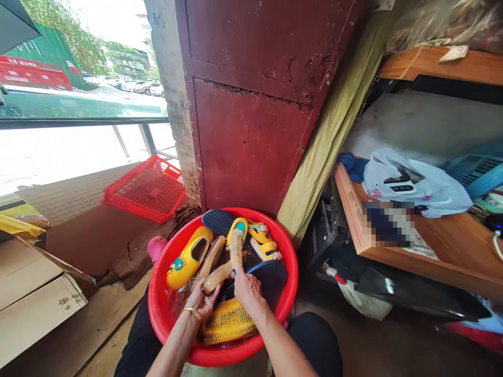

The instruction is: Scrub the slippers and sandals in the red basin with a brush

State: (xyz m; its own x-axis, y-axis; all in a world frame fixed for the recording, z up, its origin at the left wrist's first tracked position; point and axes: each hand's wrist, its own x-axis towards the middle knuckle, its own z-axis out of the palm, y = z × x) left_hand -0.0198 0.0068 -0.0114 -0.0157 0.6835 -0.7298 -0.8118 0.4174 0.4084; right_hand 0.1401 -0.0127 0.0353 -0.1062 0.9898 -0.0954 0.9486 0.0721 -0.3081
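Observation:
A red plastic basin (275, 235) sits between my knees, holding shoes in shallow water. My left hand (202, 298), with a gold bangle at the wrist, and my right hand (247, 290) both grip a tan sandal (222, 269) with a woven strap. Beside it lie a yellow clog (187, 262) with a cartoon patch and a yellow and teal child's sandal (255, 238). A navy slipper (219, 221) rests against the far rim. A dark blue shoe (271, 280) sits under my right hand, and a yellow ridged sole (227, 322) lies nearest me.
A maroon metal panel (247, 141) rises behind the basin. To the left are a red plastic crate (145, 188), brown cloth (137, 262) and a cardboard box (35, 293). To the right, a wooden shelf (361, 220) holds a white plastic bag (412, 180).

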